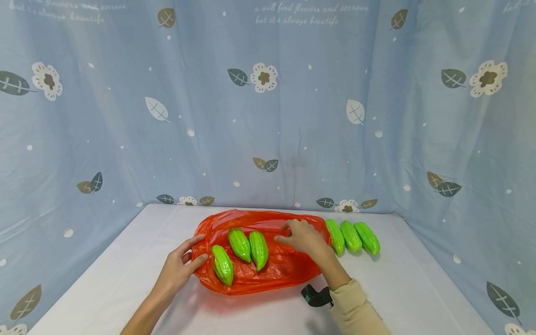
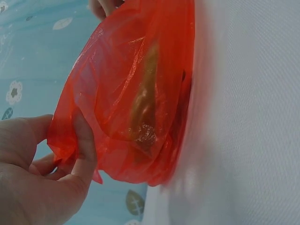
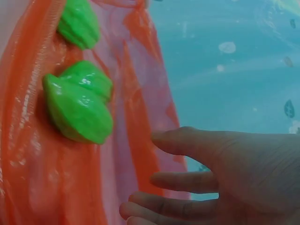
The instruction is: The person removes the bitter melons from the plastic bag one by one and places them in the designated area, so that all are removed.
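Observation:
A red plastic bag (image 1: 289,267) lies spread on the table with its mouth open upward. Inside it are three glossy, ridged green bitter gourds: one near the left end (image 1: 223,265), and two side by side nearer the middle, a left one (image 1: 239,244) and a right one (image 1: 259,250). My left hand (image 1: 177,267) pinches the bag's left edge between thumb and fingers; in the left wrist view a gourd (image 2: 144,112) shows dimly through the film. Over the bag's right part, my right hand (image 1: 305,238) hovers with parted fingers, holding nothing, right of the gourds.
Three more green bitter gourds lie in a row on the white table (image 1: 418,288) just right of the bag: a left one (image 1: 335,237), a middle one (image 1: 351,236) and a right one (image 1: 367,237). A blue patterned curtain (image 1: 293,116) encloses the back and sides.

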A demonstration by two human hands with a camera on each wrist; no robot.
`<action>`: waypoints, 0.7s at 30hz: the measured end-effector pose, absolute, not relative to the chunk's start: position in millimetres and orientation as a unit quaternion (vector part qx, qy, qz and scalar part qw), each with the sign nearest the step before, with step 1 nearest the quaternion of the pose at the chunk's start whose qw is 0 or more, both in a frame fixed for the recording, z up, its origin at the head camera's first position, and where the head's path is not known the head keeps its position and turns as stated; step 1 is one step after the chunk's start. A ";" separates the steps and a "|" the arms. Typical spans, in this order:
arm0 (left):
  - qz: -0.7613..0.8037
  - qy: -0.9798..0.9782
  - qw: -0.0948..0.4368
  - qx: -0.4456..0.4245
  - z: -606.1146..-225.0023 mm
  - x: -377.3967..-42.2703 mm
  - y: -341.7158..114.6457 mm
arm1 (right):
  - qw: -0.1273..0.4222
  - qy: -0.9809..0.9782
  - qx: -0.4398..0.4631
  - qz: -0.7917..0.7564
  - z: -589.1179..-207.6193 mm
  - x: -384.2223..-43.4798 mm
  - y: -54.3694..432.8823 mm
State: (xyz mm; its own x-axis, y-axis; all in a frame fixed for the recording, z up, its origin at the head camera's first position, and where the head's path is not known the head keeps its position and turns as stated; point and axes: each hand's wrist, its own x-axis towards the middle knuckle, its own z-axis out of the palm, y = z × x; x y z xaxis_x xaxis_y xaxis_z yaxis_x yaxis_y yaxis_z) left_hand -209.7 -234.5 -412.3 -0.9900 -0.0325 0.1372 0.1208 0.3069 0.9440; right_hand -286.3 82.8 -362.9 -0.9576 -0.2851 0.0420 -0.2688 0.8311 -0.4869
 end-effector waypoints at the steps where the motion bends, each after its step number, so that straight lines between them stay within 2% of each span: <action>1: -0.587 -0.806 0.065 -0.027 -412.3 -209.6 -234.5 | 0.019 0.956 -0.146 -0.252 -364.9 -287.0 81.5; 16: -0.595 -0.800 0.066 -0.034 -413.1 -210.0 -233.9 | 0.036 0.954 -0.152 -0.255 -385.4 -296.8 60.2; 21: -0.594 -0.801 0.066 -0.032 -414.2 -210.0 -234.3 | 0.062 0.950 -0.155 -0.264 -386.0 -301.1 54.0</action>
